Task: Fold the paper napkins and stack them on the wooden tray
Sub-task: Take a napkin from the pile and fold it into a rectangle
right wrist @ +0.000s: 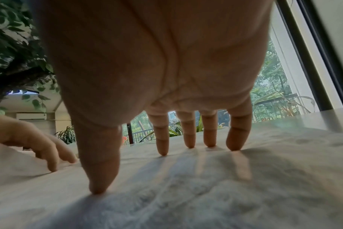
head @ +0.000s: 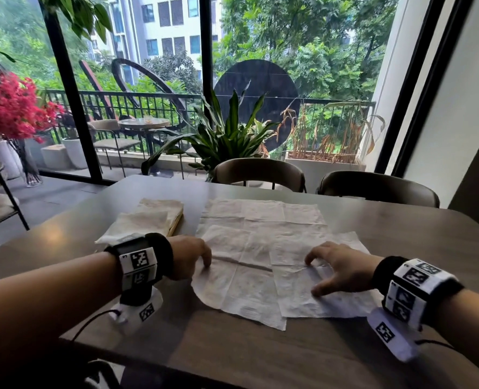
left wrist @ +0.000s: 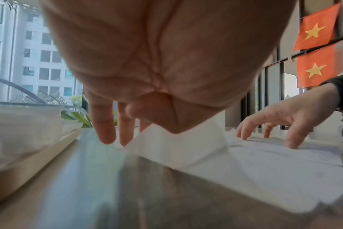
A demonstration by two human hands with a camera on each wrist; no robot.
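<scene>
Napkins (head: 260, 248) are lying unfolded on the counter (head: 260, 357) beside the tray (head: 176, 223), left hand (head: 189, 258) pinching the nearest sheet's left edge, right hand (head: 342, 266) pressing spread fingertips opposite.

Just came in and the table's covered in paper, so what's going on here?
A person is folding paper napkins at a dark table. Several unfolded napkins lie spread out and overlapping. The left hand pinches the left edge of the nearest napkin and lifts it slightly, while the right hand presses spread fingers down on the sheet beside it. To the left, a wooden tray already carries a few folded napkins.
</scene>
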